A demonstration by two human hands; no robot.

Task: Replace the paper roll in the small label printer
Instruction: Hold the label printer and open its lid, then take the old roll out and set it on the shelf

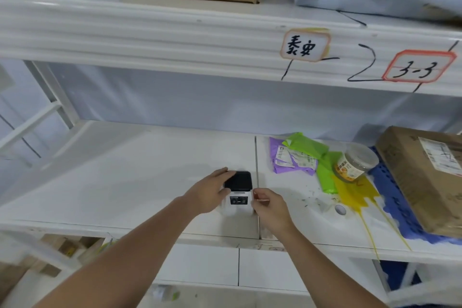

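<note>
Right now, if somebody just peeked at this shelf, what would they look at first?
Probably the two hands in the middle: the left hand grips the small white label printer by its dark lid, and the right hand pinches beside it. Next, the colourful mess to the right: green bags and a purple bag, a clear jar, and a yellow bag below it on the white shelf.

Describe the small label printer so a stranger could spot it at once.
Start at the white middle shelf under the handwritten tags. Near its front edge, between the left hand and right hand, sits the small white label printer with a black lid. It is the only boxy white-and-black device; the neighbours rightward are coloured mailer bags.
</note>
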